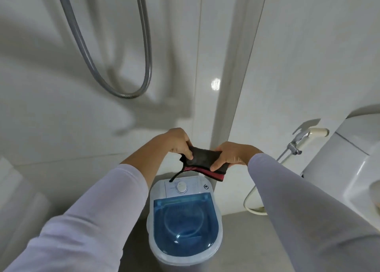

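Pinching opposite ends of dark garment (pixel 202 158), left hand (pixel 178 142) and right hand (pixel 231 155) holding it above mini washer (pixel 195 186); blue lid (pixel 185 218) sitting shut, loading seemingly pending, next move requiring one hand lifting lid

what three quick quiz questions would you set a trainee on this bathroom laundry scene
1. True or false: the left-hand grip and the right-hand grip both hold the dark cloth.
2. Where is the cloth relative to the small washer? A) inside it B) held in the air above its control panel C) on the floor beside it
3. Fill in: the band along the cloth's lower edge is ____.
Key: 1 true; 2 B; 3 red.
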`<action>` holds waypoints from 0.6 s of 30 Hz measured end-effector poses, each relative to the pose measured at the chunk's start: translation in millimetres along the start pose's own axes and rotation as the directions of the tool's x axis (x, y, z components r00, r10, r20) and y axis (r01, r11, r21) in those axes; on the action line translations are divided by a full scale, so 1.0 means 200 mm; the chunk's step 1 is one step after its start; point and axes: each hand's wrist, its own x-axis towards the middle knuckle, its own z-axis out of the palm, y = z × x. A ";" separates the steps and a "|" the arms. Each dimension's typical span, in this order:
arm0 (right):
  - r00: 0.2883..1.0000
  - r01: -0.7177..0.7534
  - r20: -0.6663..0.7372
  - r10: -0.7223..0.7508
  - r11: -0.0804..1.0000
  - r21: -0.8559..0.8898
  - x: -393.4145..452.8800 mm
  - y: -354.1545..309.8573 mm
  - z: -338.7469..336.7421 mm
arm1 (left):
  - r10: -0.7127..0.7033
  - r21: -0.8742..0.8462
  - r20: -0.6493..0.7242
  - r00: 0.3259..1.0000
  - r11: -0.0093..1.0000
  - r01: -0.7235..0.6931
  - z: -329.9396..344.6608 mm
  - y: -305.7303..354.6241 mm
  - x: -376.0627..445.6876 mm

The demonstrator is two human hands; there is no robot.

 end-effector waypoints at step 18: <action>0.919 0.387 -0.366 -0.145 0.495 0.778 0.41 0.56 0.56 | 0.067 -0.275 -0.360 0.930 0.945 -0.175 0.81 -0.40 0.33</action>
